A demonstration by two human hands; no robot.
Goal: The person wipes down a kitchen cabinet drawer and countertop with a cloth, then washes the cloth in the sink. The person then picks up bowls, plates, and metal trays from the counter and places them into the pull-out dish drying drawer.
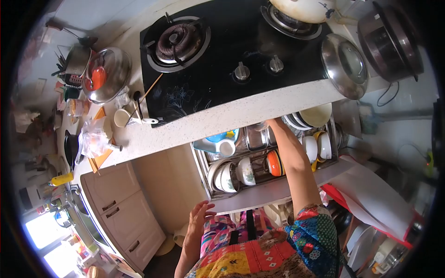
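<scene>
My right arm stretches down into a pulled-out dish drawer [262, 189] below the counter. My right hand [272, 122] is at the back of the drawer, close under the counter edge, beside a clear or metal container [256, 138]; its fingers are hidden. Near it are a blue tray [214, 146] with a white cup [227, 148], and stacked plates [296, 121]. White bowls [228, 178] and an orange bowl [275, 163] stand on edge in the front rack. My left hand [199, 217] is held in front of the drawer, fingers apart, with nothing in it.
A black gas stove [208, 88] is set in the counter [185, 139]. A steel lid [344, 66] leans at its right, near a dark pot [387, 46]. Another lid [109, 76], a white ladle [124, 118] and plastic bags [95, 136] crowd the left side.
</scene>
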